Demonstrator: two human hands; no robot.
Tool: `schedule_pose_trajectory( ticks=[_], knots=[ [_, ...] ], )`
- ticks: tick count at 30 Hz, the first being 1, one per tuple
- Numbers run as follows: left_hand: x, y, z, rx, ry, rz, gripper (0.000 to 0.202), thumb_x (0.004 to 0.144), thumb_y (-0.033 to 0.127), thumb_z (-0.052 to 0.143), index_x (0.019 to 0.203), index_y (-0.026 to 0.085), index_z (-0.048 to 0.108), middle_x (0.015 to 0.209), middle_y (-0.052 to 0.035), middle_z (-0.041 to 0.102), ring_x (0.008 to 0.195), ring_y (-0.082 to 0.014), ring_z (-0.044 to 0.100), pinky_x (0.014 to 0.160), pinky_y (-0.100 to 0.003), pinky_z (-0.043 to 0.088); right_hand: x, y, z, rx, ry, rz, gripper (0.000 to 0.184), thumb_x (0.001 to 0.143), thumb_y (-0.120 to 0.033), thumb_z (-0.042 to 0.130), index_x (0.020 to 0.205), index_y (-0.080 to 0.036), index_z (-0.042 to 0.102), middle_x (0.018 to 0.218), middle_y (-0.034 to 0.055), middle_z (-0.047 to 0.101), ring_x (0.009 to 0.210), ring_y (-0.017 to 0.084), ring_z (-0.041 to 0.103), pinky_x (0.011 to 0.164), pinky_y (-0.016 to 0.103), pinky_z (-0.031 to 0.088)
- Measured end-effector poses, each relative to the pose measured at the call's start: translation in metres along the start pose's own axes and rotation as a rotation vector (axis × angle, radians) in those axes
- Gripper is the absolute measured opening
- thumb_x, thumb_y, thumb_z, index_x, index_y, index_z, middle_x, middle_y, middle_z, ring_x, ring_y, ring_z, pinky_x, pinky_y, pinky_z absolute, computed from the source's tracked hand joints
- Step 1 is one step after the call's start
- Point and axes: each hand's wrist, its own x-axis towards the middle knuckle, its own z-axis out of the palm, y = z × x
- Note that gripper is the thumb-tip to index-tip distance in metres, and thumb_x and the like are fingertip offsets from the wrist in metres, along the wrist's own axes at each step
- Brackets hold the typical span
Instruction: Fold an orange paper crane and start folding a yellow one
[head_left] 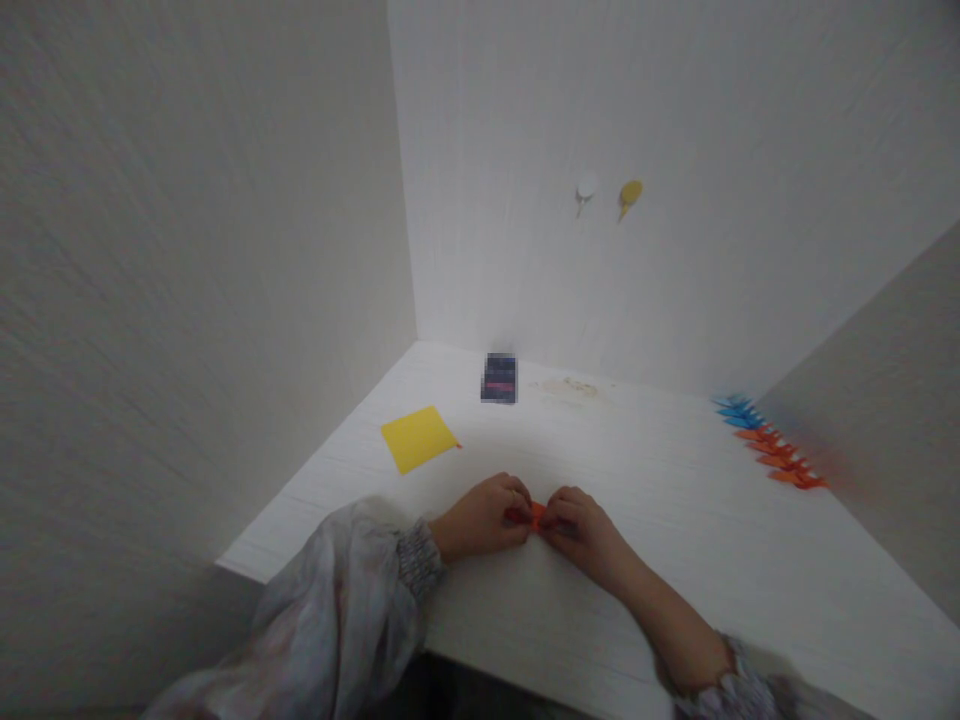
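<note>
A small piece of folded orange paper is between my hands, just above or on the white table. My left hand has its fingers closed on the paper's left side. On the other side, my right hand pinches it too. Fingers cover most of the paper, so its full shape is hidden. Beyond my left hand lies a yellow square sheet, with a tiny orange-red scrap by its right corner.
A dark, blurred-out rectangular object is near the back wall. Along the right wall stands a row of folded paper figures, blue then orange. Two hooks, white and yellow, are on the back wall. The white table meets walls on several sides.
</note>
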Motion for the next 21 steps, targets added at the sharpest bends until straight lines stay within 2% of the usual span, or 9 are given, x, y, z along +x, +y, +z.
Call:
schedule_pose_trajectory(
  ticks=[5,8,13,21],
  knots=[
    [0.001,-0.0036,0.0017,-0.011,0.012,-0.041,0.015,0.072,0.015,0.051,0.079,0.017,0.063,0.085,-0.0032,0.059,0.084,-0.0139,0.051,0.08,-0.025,0.04,-0.0023,0.0,-0.0023,0.019,-0.028,-0.036,0.007,0.072,-0.019,0.057,0.071,-0.021,0.064,0.08,0.0024,0.056,0.076,0.015,0.052,0.069,0.027,0.04],
    [0.0019,-0.0067,0.0039,-0.008,0.03,-0.102,0.013,0.073,0.016,0.051,0.079,0.017,0.062,0.084,-0.0026,0.057,0.081,-0.0133,0.051,0.078,-0.025,0.04,-0.0014,-0.0021,-0.0007,-0.001,-0.035,-0.034,0.007,0.073,-0.02,0.057,0.072,-0.021,0.063,0.08,0.0028,0.056,0.077,0.015,0.051,0.071,0.028,0.041],
    [0.0031,-0.009,0.0061,-0.017,0.028,-0.118,0.011,0.072,0.016,0.053,0.078,0.016,0.062,0.083,-0.002,0.056,0.078,-0.0127,0.051,0.074,-0.023,0.04,-0.0006,-0.0034,0.0027,-0.039,-0.034,-0.057,0.005,0.073,-0.023,0.058,0.073,-0.02,0.062,0.081,0.0037,0.054,0.078,0.016,0.051,0.071,0.029,0.041],
    [0.0055,-0.0077,0.006,-0.047,0.026,-0.14,0.012,0.07,0.015,0.053,0.076,0.016,0.064,0.081,-0.0019,0.056,0.074,-0.012,0.052,0.071,-0.023,0.041,-0.0038,-0.0034,0.0044,-0.139,-0.039,-0.19,0.016,0.082,-0.022,0.046,0.083,-0.019,0.061,0.082,0.006,0.055,0.078,0.017,0.05,0.07,0.031,0.04]
  ],
)
